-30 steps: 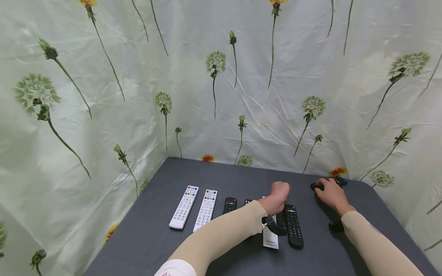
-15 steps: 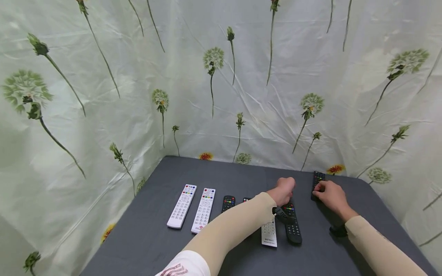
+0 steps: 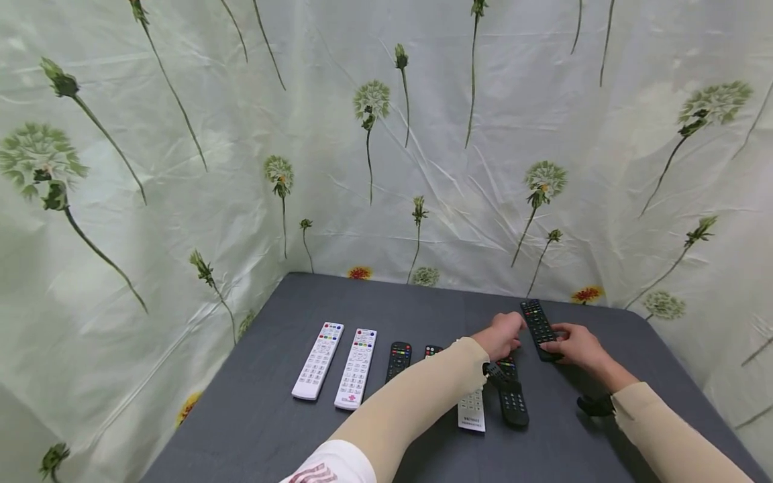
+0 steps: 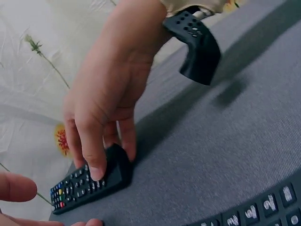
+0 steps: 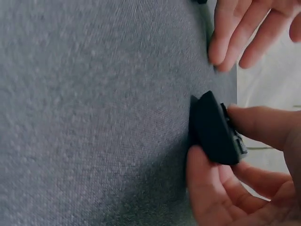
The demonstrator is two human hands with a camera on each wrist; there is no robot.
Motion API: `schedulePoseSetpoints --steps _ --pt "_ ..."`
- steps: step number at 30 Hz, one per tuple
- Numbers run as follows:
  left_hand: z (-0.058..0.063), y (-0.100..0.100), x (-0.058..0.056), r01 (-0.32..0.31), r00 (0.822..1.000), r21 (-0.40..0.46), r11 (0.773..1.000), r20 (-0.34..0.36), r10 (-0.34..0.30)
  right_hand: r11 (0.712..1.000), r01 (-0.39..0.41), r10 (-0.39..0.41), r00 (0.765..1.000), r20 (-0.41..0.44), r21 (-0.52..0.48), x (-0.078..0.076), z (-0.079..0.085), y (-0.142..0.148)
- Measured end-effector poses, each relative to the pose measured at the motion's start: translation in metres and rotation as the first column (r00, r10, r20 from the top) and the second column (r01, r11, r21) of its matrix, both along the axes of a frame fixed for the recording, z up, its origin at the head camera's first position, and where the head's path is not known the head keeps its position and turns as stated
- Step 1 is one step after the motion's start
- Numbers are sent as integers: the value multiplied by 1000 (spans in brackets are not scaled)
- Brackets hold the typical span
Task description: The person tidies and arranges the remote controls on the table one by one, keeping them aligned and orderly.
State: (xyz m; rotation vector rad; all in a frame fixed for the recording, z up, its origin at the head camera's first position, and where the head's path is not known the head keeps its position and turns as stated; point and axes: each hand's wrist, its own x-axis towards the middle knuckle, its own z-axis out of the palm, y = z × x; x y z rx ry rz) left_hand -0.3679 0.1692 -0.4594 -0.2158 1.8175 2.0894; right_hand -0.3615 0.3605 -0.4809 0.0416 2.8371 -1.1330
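Note:
A black remote control (image 3: 537,325) with coloured buttons lies at the back right of the table, tilted slightly to the left. My right hand (image 3: 578,347) pinches its near end, thumb on the buttons and fingers along the side; the right wrist view shows that end of the black remote (image 5: 214,129) close over the cloth. My left hand (image 3: 506,334) hovers just left of the remote and holds nothing; its fingers (image 5: 256,35) look loosely extended in the right wrist view. Beneath the left wrist lies another black remote (image 3: 513,402), its upper part partly covered.
Along the dark grey table (image 3: 272,429) lie two white remotes (image 3: 318,361), (image 3: 356,369), a smaller black remote (image 3: 398,359), one mostly hidden behind the left arm, and a pale remote (image 3: 471,410). A flower-printed white curtain (image 3: 338,168) stands behind the table's back edge.
The black remote at the back right has turned straight, then slid left and toward me in my right hand. My left hand has moved right, closer to it.

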Motion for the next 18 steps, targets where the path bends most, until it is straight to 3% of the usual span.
schedulePoseSetpoints --steps 3,11,18 --pt "-1 1 -2 32 999 55 998 20 -33 999 -18 20 999 46 -37 3 2 -3" --pt "-7 4 -8 143 989 96 985 24 -146 998 -34 39 995 92 -53 6 8 -10" --pt "-11 3 -9 100 994 142 985 26 -104 993 -38 54 987 152 -110 5 10 -13"
